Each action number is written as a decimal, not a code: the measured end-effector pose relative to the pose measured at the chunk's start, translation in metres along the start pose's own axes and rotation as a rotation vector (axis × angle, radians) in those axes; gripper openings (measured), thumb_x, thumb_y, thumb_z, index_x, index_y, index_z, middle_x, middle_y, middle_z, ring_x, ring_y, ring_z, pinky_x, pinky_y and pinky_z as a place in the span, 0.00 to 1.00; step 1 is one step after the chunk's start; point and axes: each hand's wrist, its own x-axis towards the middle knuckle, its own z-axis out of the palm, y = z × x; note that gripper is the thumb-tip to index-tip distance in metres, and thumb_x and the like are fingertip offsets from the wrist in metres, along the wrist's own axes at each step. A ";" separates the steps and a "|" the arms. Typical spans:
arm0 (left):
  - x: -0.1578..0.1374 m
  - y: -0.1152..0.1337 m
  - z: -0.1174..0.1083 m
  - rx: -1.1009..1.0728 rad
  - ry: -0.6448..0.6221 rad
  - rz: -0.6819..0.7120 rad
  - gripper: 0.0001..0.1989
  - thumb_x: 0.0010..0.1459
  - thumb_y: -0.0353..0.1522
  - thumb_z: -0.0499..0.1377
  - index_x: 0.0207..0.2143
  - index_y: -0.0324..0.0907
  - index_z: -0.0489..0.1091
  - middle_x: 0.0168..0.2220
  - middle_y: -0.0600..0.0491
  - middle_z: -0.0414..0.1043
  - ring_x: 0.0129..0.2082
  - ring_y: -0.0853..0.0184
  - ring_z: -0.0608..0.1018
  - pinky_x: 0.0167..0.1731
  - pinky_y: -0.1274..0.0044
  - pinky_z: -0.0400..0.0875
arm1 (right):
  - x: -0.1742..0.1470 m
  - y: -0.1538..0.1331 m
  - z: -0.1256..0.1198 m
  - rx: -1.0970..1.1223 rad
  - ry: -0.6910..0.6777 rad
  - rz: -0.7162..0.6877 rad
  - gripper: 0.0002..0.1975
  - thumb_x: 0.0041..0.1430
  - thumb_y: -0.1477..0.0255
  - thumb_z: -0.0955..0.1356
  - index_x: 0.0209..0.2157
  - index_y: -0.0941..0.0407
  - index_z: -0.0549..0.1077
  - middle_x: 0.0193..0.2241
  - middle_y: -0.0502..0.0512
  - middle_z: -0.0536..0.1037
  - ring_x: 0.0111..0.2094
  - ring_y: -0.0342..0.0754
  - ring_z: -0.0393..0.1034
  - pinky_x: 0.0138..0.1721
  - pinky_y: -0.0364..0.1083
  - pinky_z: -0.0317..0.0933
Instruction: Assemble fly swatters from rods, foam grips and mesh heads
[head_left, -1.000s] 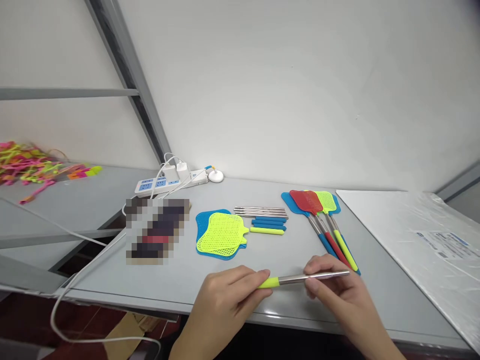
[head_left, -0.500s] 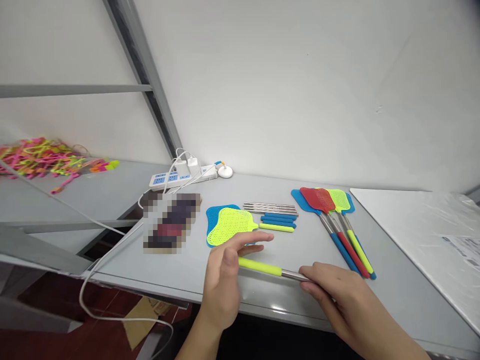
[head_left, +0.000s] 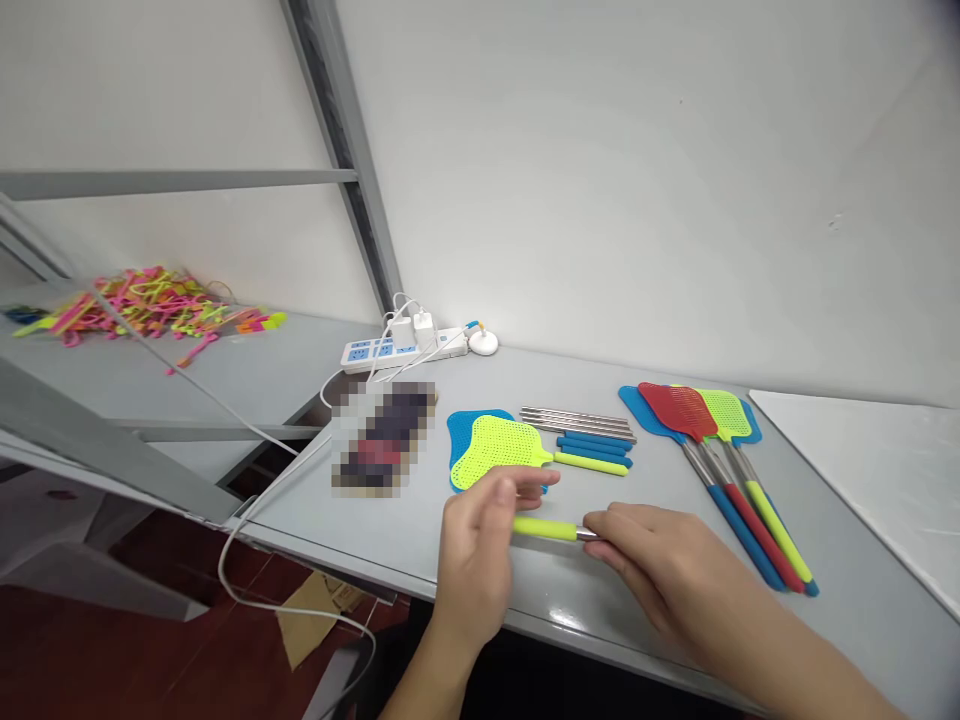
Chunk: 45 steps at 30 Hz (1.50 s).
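Over the front of the table I hold a fly swatter handle with a yellow-green sleeve on a metal rod. My right hand is closed round the rod, leaving a short bit of metal showing. The sleeve's far end meets the palm side of my left hand, whose fingers are stretched out, not wrapped round it. Behind that hand lie a yellow-green swatter head and a blue swatter head, partly covered. Beside them are several metal rods, blue sleeves and another yellow-green sleeve.
Fly swatters with handles lie stacked on the right, near a white sheet-like package. A power strip with cables and a pixelated item are on the left. Colourful strips are piled on the far-left surface.
My right hand has come closer to my left, and less of the metal rod shows between them. The view has turned slightly left, shifting the table's contents rightward.
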 end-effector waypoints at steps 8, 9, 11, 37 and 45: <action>-0.026 0.016 -0.061 0.798 -0.149 0.095 0.09 0.66 0.39 0.55 0.37 0.48 0.74 0.32 0.56 0.78 0.31 0.63 0.75 0.34 0.75 0.66 | 0.065 -0.017 -0.007 -0.062 -0.066 -0.174 0.14 0.70 0.63 0.61 0.43 0.54 0.75 0.34 0.56 0.77 0.36 0.51 0.70 0.39 0.51 0.62; -0.027 0.018 -0.068 0.838 -0.152 0.038 0.12 0.67 0.40 0.54 0.35 0.48 0.74 0.30 0.56 0.76 0.29 0.63 0.75 0.31 0.75 0.64 | 0.072 -0.016 -0.004 -0.078 -0.025 -0.178 0.15 0.69 0.61 0.62 0.47 0.55 0.74 0.38 0.58 0.77 0.40 0.53 0.71 0.42 0.53 0.62; -0.027 0.022 -0.081 0.871 -0.061 -0.091 0.15 0.68 0.42 0.51 0.33 0.47 0.72 0.25 0.57 0.74 0.26 0.64 0.73 0.28 0.76 0.62 | 0.083 -0.012 0.006 -0.112 0.078 -0.108 0.22 0.68 0.58 0.62 0.55 0.58 0.69 0.48 0.64 0.75 0.49 0.57 0.69 0.49 0.56 0.62; -0.029 0.013 -0.079 0.448 0.193 -0.170 0.14 0.69 0.42 0.48 0.36 0.45 0.67 0.30 0.57 0.70 0.30 0.67 0.70 0.31 0.78 0.60 | 0.109 0.009 0.077 -0.151 0.029 0.070 0.44 0.55 0.53 0.69 0.67 0.52 0.47 0.59 0.65 0.67 0.60 0.63 0.61 0.61 0.70 0.45; -0.025 0.010 -0.072 0.246 0.198 -0.210 0.17 0.67 0.44 0.52 0.39 0.42 0.72 0.27 0.55 0.69 0.28 0.68 0.69 0.29 0.79 0.61 | 0.089 0.002 0.047 -0.165 0.363 0.078 0.47 0.52 0.55 0.73 0.67 0.50 0.50 0.56 0.66 0.60 0.56 0.64 0.62 0.54 0.61 0.62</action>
